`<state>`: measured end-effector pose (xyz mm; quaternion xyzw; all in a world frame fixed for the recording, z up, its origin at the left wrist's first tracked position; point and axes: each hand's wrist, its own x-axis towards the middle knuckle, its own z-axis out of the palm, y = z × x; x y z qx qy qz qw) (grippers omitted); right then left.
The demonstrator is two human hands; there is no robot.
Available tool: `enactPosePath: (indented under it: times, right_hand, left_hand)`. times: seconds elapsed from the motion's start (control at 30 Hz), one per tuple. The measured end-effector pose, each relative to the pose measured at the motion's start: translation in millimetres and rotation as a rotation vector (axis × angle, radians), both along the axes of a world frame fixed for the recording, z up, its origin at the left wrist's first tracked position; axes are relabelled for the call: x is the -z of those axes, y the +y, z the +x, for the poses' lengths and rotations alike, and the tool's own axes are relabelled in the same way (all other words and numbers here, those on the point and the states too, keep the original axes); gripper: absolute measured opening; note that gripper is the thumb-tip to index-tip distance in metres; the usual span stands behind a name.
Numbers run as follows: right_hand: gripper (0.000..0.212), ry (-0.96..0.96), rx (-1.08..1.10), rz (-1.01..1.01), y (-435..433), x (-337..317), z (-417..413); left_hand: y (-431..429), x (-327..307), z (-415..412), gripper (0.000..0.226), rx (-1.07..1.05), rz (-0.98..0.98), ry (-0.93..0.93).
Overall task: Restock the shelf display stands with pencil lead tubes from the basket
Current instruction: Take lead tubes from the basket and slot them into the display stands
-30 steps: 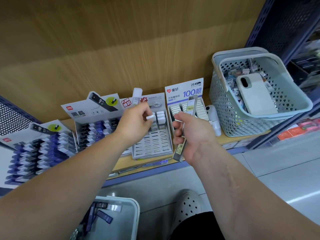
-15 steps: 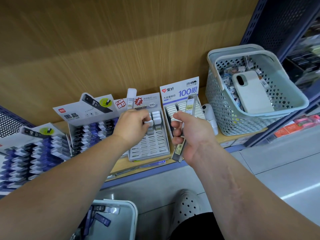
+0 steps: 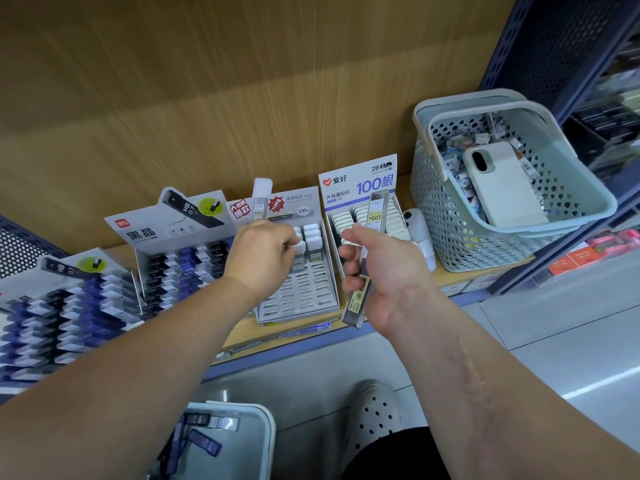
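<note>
The light is bright, even and soft, coming from overhead, and the shadows are faint with no hard edges. The wooden back panel (image 3: 242,98) is dimmer along the top and lighter lower down. A pale streak of glare runs across the glossy floor (image 3: 571,327) at the right. The printed card (image 3: 360,183) in the middle is sharp enough to read. The wide lens bends the shelf edge (image 3: 311,344) into a curve and tilts the blue post (image 3: 540,46). The display stand (image 3: 62,317) at the left edge is smeared, and the goods behind the post are dark and blurred.
</note>
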<state>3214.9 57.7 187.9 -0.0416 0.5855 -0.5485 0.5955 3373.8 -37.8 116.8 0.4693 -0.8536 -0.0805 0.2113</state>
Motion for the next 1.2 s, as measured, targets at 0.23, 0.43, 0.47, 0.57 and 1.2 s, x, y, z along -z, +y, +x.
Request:
enactPosePath:
  times: [0.23, 0.43, 0.47, 0.57, 1.2]
  right_hand:
    - [0.020, -0.027, -0.012, -0.003, -1, 0, 0]
    - [0.017, -0.060, -0.130, -0.012, 2, -3, -1]
    - [0.020, -0.060, -0.164, -0.016, 2, -3, -1]
    - [0.020, -0.028, -0.336, -0.006, 4, -4, -1]
    - [0.008, 0.222, -0.225, -0.131, 8, 6, 9]
  left_hand:
    - [-2, 13, 1, 0.012, 0.046, -0.025, -0.098]
    - [-3, 16, 6, 0.006, 0.070, -0.170, -0.251]
    - [-1, 15, 7, 0.005, 0.084, -0.187, -0.270]
    - [12, -7, 3, 0.020, 0.030, 0.003, -0.075]
    - [65, -63, 27, 0.045, -0.065, 0.894, 0.739]
